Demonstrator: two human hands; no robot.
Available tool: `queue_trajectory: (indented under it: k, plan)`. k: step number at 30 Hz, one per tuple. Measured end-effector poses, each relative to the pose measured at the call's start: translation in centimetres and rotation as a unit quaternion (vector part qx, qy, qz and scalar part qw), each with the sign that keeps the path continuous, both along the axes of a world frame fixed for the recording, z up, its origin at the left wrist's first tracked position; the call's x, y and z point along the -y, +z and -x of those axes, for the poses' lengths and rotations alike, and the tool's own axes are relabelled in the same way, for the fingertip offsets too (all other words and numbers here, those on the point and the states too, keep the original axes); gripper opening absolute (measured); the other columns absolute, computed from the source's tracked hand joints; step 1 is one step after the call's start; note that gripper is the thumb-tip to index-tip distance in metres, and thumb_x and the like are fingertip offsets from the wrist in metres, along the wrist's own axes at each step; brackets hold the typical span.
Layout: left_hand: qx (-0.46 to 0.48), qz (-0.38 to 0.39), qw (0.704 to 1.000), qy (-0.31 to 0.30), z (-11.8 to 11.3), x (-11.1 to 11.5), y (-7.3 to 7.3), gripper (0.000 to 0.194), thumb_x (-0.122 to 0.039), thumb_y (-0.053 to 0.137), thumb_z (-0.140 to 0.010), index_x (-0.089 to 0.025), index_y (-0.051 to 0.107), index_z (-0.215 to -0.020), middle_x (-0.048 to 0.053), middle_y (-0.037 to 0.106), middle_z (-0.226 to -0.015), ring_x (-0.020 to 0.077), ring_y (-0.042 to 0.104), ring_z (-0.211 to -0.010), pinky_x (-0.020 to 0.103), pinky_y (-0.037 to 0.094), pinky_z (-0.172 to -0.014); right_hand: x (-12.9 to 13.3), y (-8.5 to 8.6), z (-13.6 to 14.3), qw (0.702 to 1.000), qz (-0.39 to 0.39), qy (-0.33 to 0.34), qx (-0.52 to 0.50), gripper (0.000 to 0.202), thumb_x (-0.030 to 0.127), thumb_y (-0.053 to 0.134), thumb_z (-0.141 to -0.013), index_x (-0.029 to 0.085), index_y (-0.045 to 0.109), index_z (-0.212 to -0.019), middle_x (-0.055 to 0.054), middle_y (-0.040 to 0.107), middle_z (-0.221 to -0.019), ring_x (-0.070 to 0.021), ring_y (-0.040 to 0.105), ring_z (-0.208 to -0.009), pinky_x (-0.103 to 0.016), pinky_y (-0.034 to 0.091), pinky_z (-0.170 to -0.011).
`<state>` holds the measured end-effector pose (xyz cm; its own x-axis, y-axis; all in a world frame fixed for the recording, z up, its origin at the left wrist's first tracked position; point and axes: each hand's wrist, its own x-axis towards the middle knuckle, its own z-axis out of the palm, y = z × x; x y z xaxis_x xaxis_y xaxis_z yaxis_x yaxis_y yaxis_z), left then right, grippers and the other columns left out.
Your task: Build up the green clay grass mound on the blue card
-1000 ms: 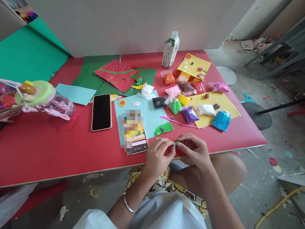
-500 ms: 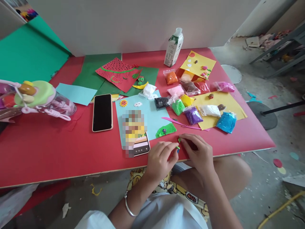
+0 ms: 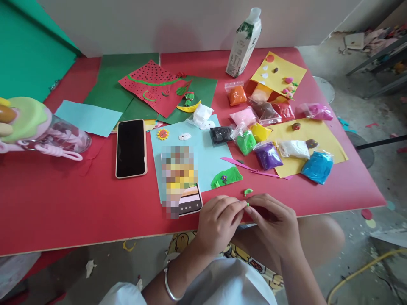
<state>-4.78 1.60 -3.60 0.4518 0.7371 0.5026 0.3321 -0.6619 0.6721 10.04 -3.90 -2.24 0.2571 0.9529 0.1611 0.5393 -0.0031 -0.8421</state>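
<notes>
Between the fingertips of both hands is a tiny bit of green modelling clay (image 3: 247, 205). My left hand (image 3: 219, 222) pinches it from one side, and my right hand (image 3: 275, 218) meets it with thumb and forefinger from the other. Just beyond the fingers, a small green clay piece (image 3: 248, 192) lies on the red tabletop. A flat green clay patch (image 3: 227, 177) with a small purple flower rests on the corner of a light blue sheet (image 3: 203, 159). On that sheet are a clay sun (image 3: 163, 134) and a white clay cloud (image 3: 185, 136).
A partly blurred phone (image 3: 190, 203) overlaps the blue sheet; a black-screened phone (image 3: 130, 148) lies left. Bagged clay, including a purple pack (image 3: 268, 155) and a blue pack (image 3: 317, 167), spreads rightward. Pink tools (image 3: 235, 162) lie before them. A carton (image 3: 244, 42) stands behind.
A green clay piece that was at my right fingertips now lies on the table. My hands have come together around the small green bit. The view has shifted slightly.
</notes>
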Motion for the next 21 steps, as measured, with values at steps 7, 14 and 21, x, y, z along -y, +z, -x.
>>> queue_trajectory:
  k: [7, 14, 21]
  plan:
    - [0.009, 0.018, 1.000, -0.004, 0.01, -0.16, 0.25, 0.017, -0.014, 0.060, -0.088, -0.021, 0.062, -0.103, 0.001, 0.072, -0.085, 0.0128, 0.068, -0.080, 0.026, 0.058, -0.077, -0.21, 0.28, -0.47, 0.998, 0.029, 0.011, -0.058, 0.004, 0.023, 0.065, -0.086, 0.023, 0.069, -0.083, -0.005, 0.071, -0.078, -0.0190, 0.067, -0.073, -0.029, 0.055, -0.064]
    - [0.035, 0.019, 0.999, 0.013, 0.04, -0.17, 0.54, 0.012, -0.015, 0.060, -0.088, -0.021, 0.063, -0.098, 0.001, 0.071, -0.082, 0.0117, 0.068, -0.076, 0.024, 0.057, -0.072, -0.16, -0.26, -0.77, 0.989, 0.031, -0.041, -0.136, 0.009, 0.028, 0.065, -0.087, 0.023, 0.070, -0.081, -0.005, 0.070, -0.078, -0.0191, 0.067, -0.074, -0.029, 0.056, -0.063]
    - [0.032, 0.012, 0.999, 0.010, -0.04, -0.09, 0.39, 0.015, -0.015, 0.063, -0.087, -0.018, 0.063, -0.102, 0.003, 0.072, -0.087, 0.0131, 0.068, -0.082, 0.025, 0.057, -0.075, -0.34, -0.57, -0.63, 0.995, 0.024, -0.004, -0.096, 0.008, 0.027, 0.065, -0.087, 0.024, 0.072, -0.084, -0.005, 0.072, -0.081, -0.0186, 0.067, -0.075, -0.029, 0.056, -0.068]
